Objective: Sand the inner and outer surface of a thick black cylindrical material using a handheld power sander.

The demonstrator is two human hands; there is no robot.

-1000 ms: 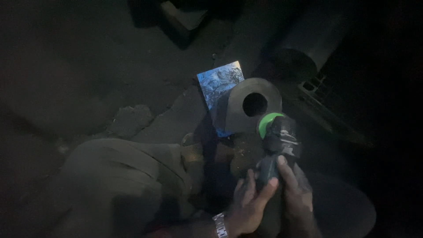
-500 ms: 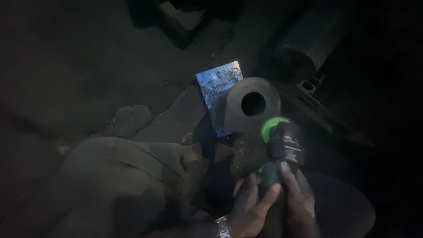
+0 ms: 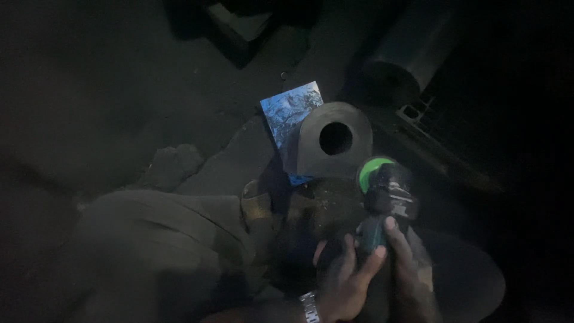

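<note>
The scene is very dark. Both my hands grip the body of a dark angle grinder (image 3: 385, 191) with a green disc guard. My left hand (image 3: 344, 281), with a wristwatch on it, wraps the grinder from the left. My right hand (image 3: 406, 266) holds it from the right. The grinder's head sits just below and right of a thick grey metal plate (image 3: 311, 152) with a rounded top and a round hole. That plate stands in front of a blue patterned sheet (image 3: 287, 110).
My trousered leg (image 3: 149, 251) fills the lower left, with a foot (image 3: 257, 203) near the plate. A large dark cylinder (image 3: 406, 57) and a metal grate (image 3: 418, 113) lie at the upper right. A pale block (image 3: 245, 24) sits at the top.
The grinder's head has edged slightly right and away from the plate's hole. Both hands stay on the tool.
</note>
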